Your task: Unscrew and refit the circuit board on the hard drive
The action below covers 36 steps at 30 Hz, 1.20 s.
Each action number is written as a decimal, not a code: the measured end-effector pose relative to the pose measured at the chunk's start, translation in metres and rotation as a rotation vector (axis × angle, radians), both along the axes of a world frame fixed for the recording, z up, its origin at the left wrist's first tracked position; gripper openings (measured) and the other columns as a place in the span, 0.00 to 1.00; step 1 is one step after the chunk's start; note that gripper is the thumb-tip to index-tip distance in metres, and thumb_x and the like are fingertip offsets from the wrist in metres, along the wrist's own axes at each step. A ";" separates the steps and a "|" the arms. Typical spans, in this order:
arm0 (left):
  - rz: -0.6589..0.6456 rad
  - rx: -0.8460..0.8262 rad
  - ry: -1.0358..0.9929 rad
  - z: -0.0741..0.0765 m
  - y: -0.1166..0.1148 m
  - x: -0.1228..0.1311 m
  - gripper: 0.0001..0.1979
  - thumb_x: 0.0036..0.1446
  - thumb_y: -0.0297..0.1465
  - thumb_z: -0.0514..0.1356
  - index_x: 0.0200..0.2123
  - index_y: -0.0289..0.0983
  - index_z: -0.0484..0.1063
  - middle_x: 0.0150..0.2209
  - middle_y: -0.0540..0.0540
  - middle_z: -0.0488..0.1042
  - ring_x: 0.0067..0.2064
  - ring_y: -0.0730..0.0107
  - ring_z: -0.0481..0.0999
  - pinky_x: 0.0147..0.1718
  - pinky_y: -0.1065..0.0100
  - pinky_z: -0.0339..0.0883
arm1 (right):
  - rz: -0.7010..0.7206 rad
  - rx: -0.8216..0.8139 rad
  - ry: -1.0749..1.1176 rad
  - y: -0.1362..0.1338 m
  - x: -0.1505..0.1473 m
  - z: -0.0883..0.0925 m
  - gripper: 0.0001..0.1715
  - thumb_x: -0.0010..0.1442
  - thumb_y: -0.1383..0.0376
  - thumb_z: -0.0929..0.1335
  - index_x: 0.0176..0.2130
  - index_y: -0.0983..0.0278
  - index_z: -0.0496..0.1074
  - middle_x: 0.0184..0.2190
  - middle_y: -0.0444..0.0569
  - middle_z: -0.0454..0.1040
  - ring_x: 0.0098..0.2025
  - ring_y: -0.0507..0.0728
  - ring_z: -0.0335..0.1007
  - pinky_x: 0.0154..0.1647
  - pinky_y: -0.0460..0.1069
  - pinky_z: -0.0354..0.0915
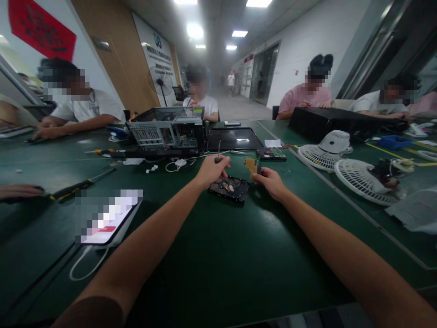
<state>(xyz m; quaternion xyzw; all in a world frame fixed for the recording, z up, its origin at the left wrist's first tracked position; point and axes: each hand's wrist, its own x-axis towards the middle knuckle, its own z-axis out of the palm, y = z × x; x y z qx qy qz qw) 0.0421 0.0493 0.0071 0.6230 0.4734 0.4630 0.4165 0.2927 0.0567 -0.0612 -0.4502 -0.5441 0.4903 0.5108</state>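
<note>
Left fingers: curled around the green handle of a small screwdriver (218, 160); the shaft points upward, away from the table.
Left hand (210, 171): above the left edge of the hard drive; contact with the drive cannot be told.
Right fingers: thumb and fingers pinch a tan-faced circuit board (251, 166) near its lower end.
Right hand (272, 181): just right of the hard drive, with the board held tilted up toward the left.
Hard drive (235, 193): flat on the green table (218, 255), between and slightly below the two hands; silvery parts show on its upper face.
Second drive (278, 155): flat, beyond the right hand, with green circuitry upward.
Dark panel (232, 138): flat, beyond both hands; a pale reflection shows on its surface.
Computer case (153, 134): open-framed, left of the panel.
White fan parts (358, 180): a round grille at far right, near a second fan unit (332, 146).
Lit device (111, 222): screen up, left of the left forearm, with a white cable (71, 273) looped beside it.
Long screwdriver (73, 190): on the table at left, near a co-worker's hand (20, 191).
Black case (327, 123): at far right, before a person in pink (290, 101).
</note>
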 end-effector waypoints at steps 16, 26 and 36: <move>-0.126 0.014 0.339 0.011 0.002 0.032 0.15 0.67 0.40 0.60 0.46 0.34 0.77 0.33 0.42 0.80 0.18 0.73 0.72 0.19 0.71 0.62 | 0.073 0.033 0.014 -0.017 0.004 0.004 0.24 0.47 0.58 0.80 0.41 0.62 0.75 0.36 0.45 0.80 0.37 0.54 0.75 0.40 0.49 0.70; -0.228 -0.249 0.028 0.004 -0.028 0.012 0.23 0.67 0.48 0.60 0.52 0.35 0.75 0.37 0.40 0.80 0.19 0.79 0.70 0.16 0.73 0.57 | 0.011 0.401 -0.359 -0.043 -0.005 0.024 0.08 0.56 0.62 0.75 0.39 0.58 0.79 0.39 0.48 0.80 0.44 0.61 0.75 0.55 0.59 0.68; -0.317 -0.444 -0.129 -0.007 -0.044 0.018 0.07 0.58 0.31 0.69 0.39 0.33 0.79 0.22 0.52 0.67 0.20 0.81 0.62 0.18 0.74 0.50 | -0.060 0.617 -0.470 -0.059 -0.012 0.038 0.15 0.55 0.73 0.72 0.38 0.53 0.79 0.59 0.47 0.72 0.65 0.66 0.63 0.68 0.66 0.58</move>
